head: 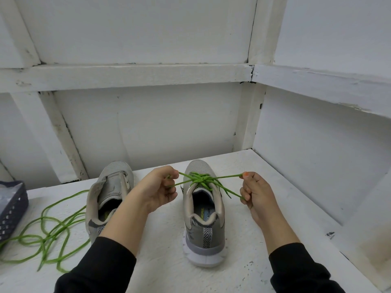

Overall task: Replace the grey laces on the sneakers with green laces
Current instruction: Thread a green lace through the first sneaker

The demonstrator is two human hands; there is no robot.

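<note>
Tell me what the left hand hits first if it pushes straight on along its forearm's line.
Probably the forefoot of the laced sneaker: the left hand, gripping the green lace, points forward and right toward it. Depth is unclear; it might pass to the back wall.

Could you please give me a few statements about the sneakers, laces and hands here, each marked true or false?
1. The left hand and right hand both pull strands of the green lace on the grey mesh sneaker on the right. True.
2. The grey mesh sneaker on the left is laced in green. False: no lace shows in it.
3. A second, loose green lace lies tangled on the white table, left of the sneakers. True.
4. The dark perforated plastic basket stands between the two sneakers. False: it sits at the table's left edge.
5. The right sneaker lies on its side. False: it stands upright on its sole.
</note>
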